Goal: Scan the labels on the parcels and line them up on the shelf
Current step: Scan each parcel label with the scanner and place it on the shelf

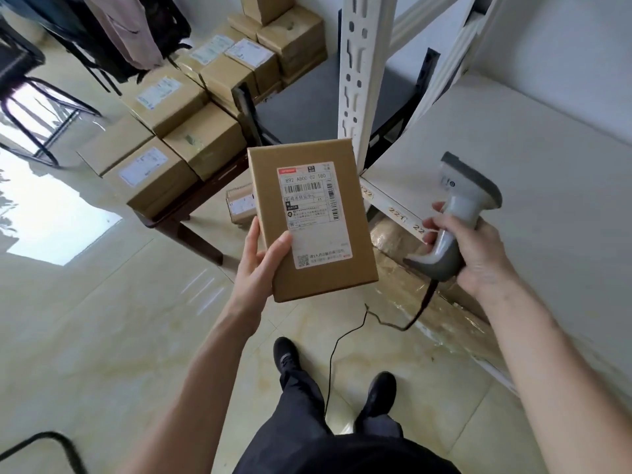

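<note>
My left hand (260,265) holds a flat brown cardboard parcel (355,241) by its lower left corner, thumb on the front. Its white shipping label (309,213) with barcodes faces me. My right hand (470,248) grips the handle of a grey barcode scanner (460,200), held to the right of the parcel with its head raised. The scanner's black cable (345,336) trails down to the floor. The white shelf (513,186) lies to the right, its board bare.
Several labelled brown parcels (160,172) are stacked on a low dark table (191,224) at upper left. A white slotted shelf upright (362,73) stands behind the held parcel. One small box (241,203) sits on the floor. Chair legs (44,107) are far left.
</note>
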